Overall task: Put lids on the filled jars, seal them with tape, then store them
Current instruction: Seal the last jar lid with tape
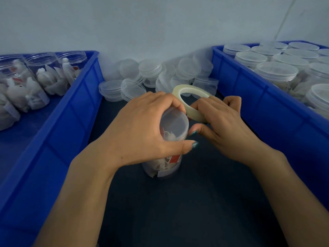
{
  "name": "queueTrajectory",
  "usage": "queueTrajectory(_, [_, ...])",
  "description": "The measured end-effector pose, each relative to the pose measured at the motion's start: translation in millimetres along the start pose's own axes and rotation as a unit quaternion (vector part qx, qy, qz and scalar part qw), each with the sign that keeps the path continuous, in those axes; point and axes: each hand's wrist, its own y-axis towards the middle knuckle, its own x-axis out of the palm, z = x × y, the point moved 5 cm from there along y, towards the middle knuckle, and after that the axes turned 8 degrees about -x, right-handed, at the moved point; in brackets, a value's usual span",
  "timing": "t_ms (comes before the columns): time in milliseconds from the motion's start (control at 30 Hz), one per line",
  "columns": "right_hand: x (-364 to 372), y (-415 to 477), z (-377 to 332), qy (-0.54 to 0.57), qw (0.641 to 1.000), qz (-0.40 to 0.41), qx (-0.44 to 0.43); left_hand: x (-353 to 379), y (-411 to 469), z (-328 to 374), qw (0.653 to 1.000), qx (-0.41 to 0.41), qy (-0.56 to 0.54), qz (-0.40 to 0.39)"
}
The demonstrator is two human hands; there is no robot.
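Between blue bins, left grip clamped round lidded jar, right grip pinching tape roll.

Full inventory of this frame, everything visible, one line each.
centre jar: 1, clear, lidded, upright on table
tape roll: 1, pale translucent, in the right hand's grip beside the jar top
loose lids: many, clear, piled at the back between the crates
open jars: at least 3, clear, filled, in left crate
lidded jars: at least 10, clear, in right crate
left crate: 1, blue
right crate: 1, blue
table: 1, dark
wall: pale, behind
left hand: 1, holds centre jar
right hand: 1, holds tape roll
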Motion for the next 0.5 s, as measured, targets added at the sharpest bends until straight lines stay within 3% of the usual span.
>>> queueTrajectory(500, [6.2,-0.8,-3.8,-0.026,0.999,0.025,-0.007,-1.4,-3.3,-1.7,0.997,-0.032,-0.066,0.013])
